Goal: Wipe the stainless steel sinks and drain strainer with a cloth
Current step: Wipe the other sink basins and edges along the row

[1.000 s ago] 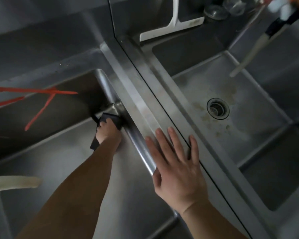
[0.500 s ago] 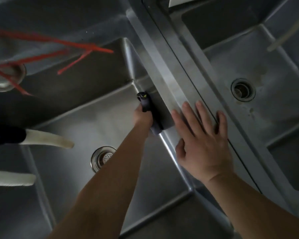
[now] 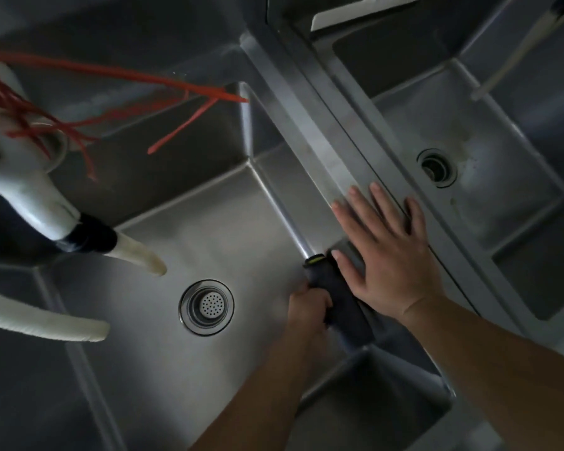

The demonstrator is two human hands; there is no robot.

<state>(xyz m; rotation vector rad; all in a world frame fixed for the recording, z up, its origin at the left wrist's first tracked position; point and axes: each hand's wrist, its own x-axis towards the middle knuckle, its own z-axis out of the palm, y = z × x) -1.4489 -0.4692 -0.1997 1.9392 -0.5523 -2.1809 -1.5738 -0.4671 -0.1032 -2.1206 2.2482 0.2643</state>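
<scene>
Left hand (image 3: pixel 308 304): fingers curled round a dark cloth (image 3: pixel 339 297), pressing it against the right-hand wall of the left sink (image 3: pixel 209 229), just under the rim. Cloth: rolled or folded into a long dark strip with a yellow-edged end, lying along that wall and touching the dividing ledge (image 3: pixel 310 125). Right hand (image 3: pixel 388 249): flat, fingers spread and straight, palm down on the dividing ledge between the two basins, thumb just beside the upper end of the cloth. Drain strainer (image 3: pixel 207 306): seated in the floor of the left sink, perforated centre visible, apart from the cloth and to its left. Right sink (image 3: pixel 502 203): open drain (image 3: pixel 436 167) in its floor, faint stains around it. Two white hoses (image 3: pixel 137 253) over the left side of the left sink. Red cords (image 3: pixel 176 89) hanging across the upper left. White squeegee blade (image 3: pixel 355 11) at the top edge.
</scene>
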